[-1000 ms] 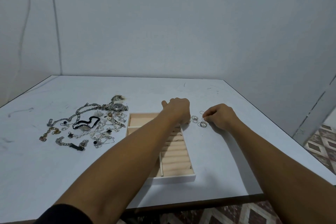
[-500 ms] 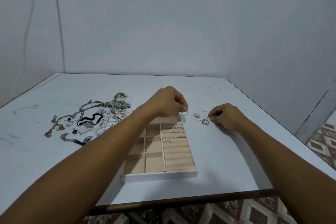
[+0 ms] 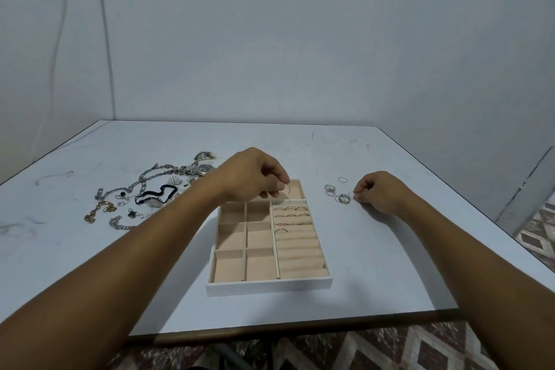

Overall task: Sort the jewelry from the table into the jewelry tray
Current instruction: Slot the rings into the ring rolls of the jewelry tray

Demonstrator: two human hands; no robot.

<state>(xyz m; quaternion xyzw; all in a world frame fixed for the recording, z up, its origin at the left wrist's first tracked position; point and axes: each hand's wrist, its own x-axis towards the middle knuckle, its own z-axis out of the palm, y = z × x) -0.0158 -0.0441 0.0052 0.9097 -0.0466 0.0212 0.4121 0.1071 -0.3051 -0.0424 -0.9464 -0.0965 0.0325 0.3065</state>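
Observation:
A white jewelry tray (image 3: 267, 285) with beige lining lies mid-table; several rings sit in its ring rolls at the far right. My left hand (image 3: 252, 174) hovers over the tray's far end and pinches a thin ring (image 3: 286, 189) between thumb and fingers. My right hand (image 3: 378, 191) rests on the table to the tray's right, fingers curled, pinching a small ring (image 3: 352, 195) at the edge of a cluster of loose rings (image 3: 338, 194). A pile of chains, bracelets and a watch (image 3: 144, 192) lies to the left of the tray.
The table (image 3: 375, 264) is pale blue-white with a dark front edge; a wall stands close behind it. Patterned floor tiles (image 3: 537, 234) show at the right and below the front edge.
My left hand has lifted a thin ring from the loose cluster and carried it left over the tray's far end. My right hand has stayed by the rings.

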